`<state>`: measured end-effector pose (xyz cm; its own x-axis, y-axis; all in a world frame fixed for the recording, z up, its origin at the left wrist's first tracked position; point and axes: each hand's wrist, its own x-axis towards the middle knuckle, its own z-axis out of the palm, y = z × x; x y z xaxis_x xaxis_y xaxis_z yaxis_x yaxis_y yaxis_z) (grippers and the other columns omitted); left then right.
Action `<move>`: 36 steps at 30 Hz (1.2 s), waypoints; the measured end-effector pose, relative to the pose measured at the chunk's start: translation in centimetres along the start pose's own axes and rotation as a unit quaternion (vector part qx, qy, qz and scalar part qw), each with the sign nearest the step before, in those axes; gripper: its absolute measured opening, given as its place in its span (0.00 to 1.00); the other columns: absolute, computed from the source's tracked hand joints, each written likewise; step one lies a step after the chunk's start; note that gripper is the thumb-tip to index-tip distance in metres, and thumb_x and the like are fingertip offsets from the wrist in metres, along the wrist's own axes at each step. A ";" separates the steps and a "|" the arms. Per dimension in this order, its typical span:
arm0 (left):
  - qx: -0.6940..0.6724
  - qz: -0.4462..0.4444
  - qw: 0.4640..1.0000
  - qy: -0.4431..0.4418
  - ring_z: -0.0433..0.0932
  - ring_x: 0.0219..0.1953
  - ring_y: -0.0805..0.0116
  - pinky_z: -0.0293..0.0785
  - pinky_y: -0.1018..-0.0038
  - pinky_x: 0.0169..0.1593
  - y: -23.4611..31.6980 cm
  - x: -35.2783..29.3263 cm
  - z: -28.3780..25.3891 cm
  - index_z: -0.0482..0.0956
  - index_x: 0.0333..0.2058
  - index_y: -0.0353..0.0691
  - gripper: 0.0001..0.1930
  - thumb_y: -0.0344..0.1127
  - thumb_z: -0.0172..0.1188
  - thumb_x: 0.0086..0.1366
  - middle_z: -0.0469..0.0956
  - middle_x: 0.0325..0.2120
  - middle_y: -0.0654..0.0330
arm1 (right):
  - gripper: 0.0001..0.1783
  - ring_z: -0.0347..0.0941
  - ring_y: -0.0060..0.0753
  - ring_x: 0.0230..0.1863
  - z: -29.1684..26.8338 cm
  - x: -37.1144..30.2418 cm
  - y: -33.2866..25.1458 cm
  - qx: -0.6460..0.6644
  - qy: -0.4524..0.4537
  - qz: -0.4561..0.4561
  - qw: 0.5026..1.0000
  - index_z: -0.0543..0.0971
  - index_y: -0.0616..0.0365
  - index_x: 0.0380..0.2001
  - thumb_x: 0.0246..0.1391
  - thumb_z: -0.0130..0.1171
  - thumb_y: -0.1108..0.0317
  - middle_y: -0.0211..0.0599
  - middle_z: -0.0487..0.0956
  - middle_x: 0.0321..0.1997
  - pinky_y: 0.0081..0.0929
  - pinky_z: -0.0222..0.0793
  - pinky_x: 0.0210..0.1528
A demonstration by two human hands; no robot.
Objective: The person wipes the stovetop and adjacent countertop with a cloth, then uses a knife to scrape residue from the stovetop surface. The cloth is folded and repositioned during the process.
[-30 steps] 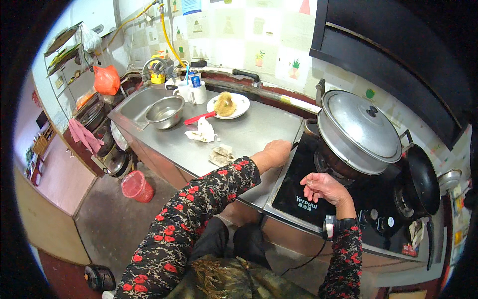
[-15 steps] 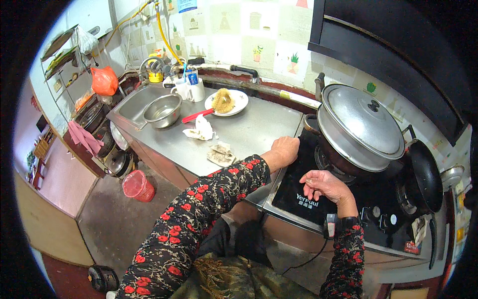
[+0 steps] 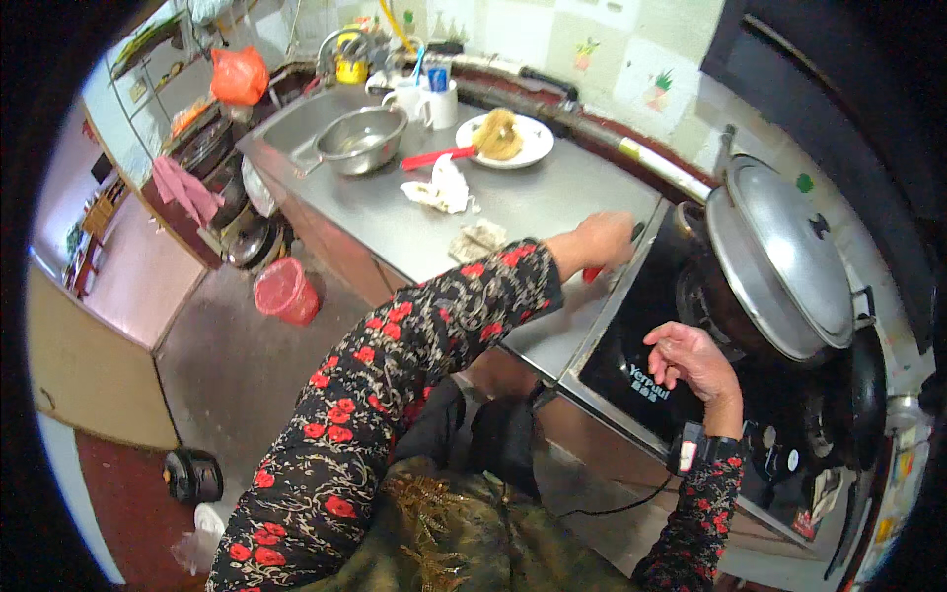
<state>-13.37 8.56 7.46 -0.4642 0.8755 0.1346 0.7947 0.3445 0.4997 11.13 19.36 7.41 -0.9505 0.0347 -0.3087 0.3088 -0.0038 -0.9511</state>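
Observation:
At the right end of the steel counter, beside the stove's edge, my left hand (image 3: pixel 604 242) is closed around a small object (image 3: pixel 592 274). A red part shows below the fingers and a dark end sticks out past them; its kind is hidden by the hand. Over the front of the black glass stove (image 3: pixel 631 345), my right hand (image 3: pixel 693 360) hovers with loosely curled, parted fingers and nothing in them. Nearest to the left hand on the counter lies a crumpled, stained cloth or paper piece (image 3: pixel 477 240), with a white crumpled one (image 3: pixel 442 185) behind it.
A large lidded metal pot (image 3: pixel 779 257) sits on the stove, with a black wok (image 3: pixel 866 395) to its right. Farther left are a white plate (image 3: pixel 538 148) with a yellow-brown scrubber, a red handle (image 3: pixel 437 158), mugs (image 3: pixel 441 107) and a steel bowl (image 3: pixel 362 140). A red bin (image 3: pixel 287 292) stands below.
The view has shifted, so the counter and stove appear farther right and tilted. A red part and a dark end now show at my left hand. My right hand stays loosely curled over the stove.

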 end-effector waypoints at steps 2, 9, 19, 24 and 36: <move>-0.081 -0.011 0.997 0.000 0.82 0.19 0.59 0.79 0.64 0.30 -0.2 1.3 -0.6 0.81 0.25 0.31 0.10 0.28 0.49 0.55 0.80 0.18 0.48 | 0.14 0.76 0.21 0.25 0.1 0.0 -0.2 -0.002 0.007 0.011 1.000 0.75 0.60 0.43 0.61 0.56 0.61 0.33 0.79 0.27 0.14 0.69 0.23; -0.109 -0.053 0.991 -0.059 0.82 0.20 0.58 0.79 0.66 0.30 0.4 7.9 0.2 0.82 0.25 0.32 0.10 0.28 0.51 0.55 0.82 0.21 0.47 | 0.14 0.77 0.24 0.24 0.5 0.0 -1.1 -0.037 0.026 0.053 0.998 0.75 0.61 0.44 0.61 0.54 0.63 0.35 0.80 0.27 0.16 0.69 0.22; -0.070 -0.056 0.996 -0.004 0.83 0.28 0.54 0.78 0.63 0.37 -0.1 14.4 2.9 0.83 0.29 0.30 0.15 0.39 0.63 0.53 0.83 0.25 0.46 | 0.11 0.76 0.24 0.23 0.5 -0.2 -1.8 -0.071 0.003 0.070 0.995 0.73 0.65 0.45 0.64 0.48 0.71 0.36 0.80 0.27 0.19 0.70 0.21; -0.031 -0.070 0.996 -0.043 0.84 0.35 0.55 0.79 0.65 0.41 1.0 14.9 2.4 0.84 0.34 0.32 0.14 0.38 0.59 0.55 0.84 0.32 0.48 | 0.14 0.76 0.22 0.25 0.4 -0.4 -1.5 -0.040 -0.016 0.059 0.997 0.73 0.63 0.45 0.63 0.52 0.64 0.33 0.80 0.28 0.16 0.68 0.22; -0.076 0.011 0.992 -0.098 0.81 0.20 0.57 0.78 0.63 0.24 1.1 14.5 1.1 0.80 0.27 0.25 0.10 0.30 0.56 0.53 0.80 0.22 0.46 | 0.13 0.76 0.22 0.25 0.0 0.3 -1.1 -0.056 -0.036 0.044 0.997 0.73 0.64 0.45 0.63 0.51 0.66 0.34 0.80 0.28 0.17 0.69 0.22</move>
<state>-18.79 21.98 9.06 -0.3493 0.9369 -0.0147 0.7287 0.2815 0.6244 10.49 19.38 8.33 -0.9182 -0.0331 -0.3948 0.3894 0.1075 -0.9148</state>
